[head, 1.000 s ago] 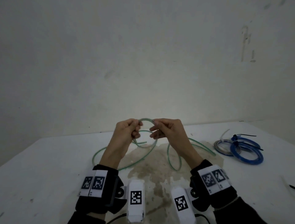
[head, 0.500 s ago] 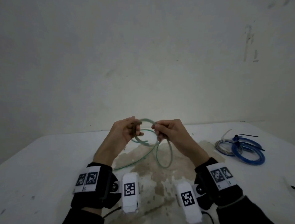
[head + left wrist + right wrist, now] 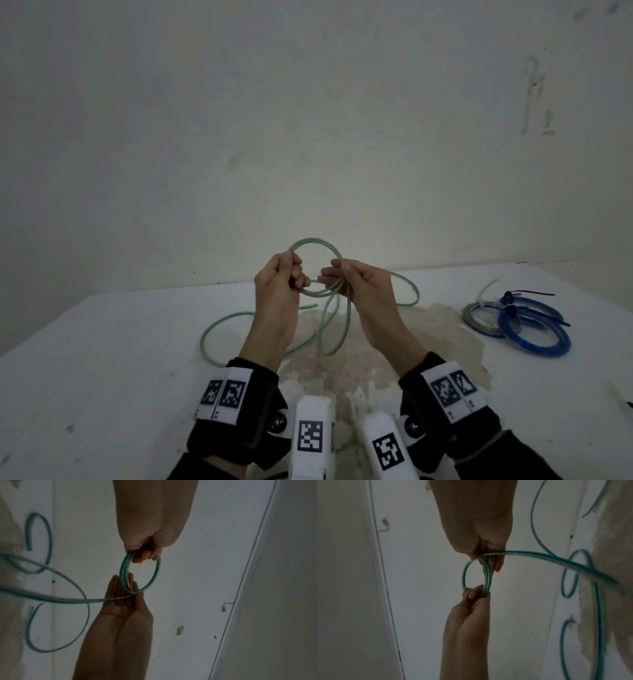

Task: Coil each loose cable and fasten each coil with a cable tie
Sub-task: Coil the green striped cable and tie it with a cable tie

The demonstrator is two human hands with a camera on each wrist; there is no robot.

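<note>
A bare pale wall stands behind a white table (image 3: 102, 342) whose middle carries a brownish stain (image 3: 404, 346). Above the stain, held clear of the surface, is a small round coil (image 3: 310, 241) of green cable, a few turns lying together.

The left hand (image 3: 277, 284) grips the coil's left side, fingers curled round the bundled turns; in the left wrist view those fingers (image 3: 145, 555) close over the top of the ring (image 3: 155, 573). The right hand (image 3: 363, 287) holds the coil's right side, thumb and fingers pinching the strands. The left wrist view shows its fingers (image 3: 116, 586) fairly straight with the cable lying across them, so the grip is light; the right wrist view shows the right hand (image 3: 479, 524) from behind, with the cable (image 3: 539, 557) leaving it toward the right.

The uncoiled rest of the cable hangs from the hands to the table. One loop (image 3: 219, 329) curves off to the left near the left forearm, narrow loops (image 3: 329, 342) drop between the wrists onto the stain, and another arc (image 3: 414, 291) lies behind the right hand.

At the right, well apart from the hands, lie finished coils: a blue one (image 3: 534, 339) nearest, a second blue one (image 3: 541, 305) behind it, and a grey one (image 3: 479, 318) overlapping them on the left. Black ties (image 3: 531, 293) stick out from the blue coils; a white tie (image 3: 486, 289) rises from the grey one.
</note>
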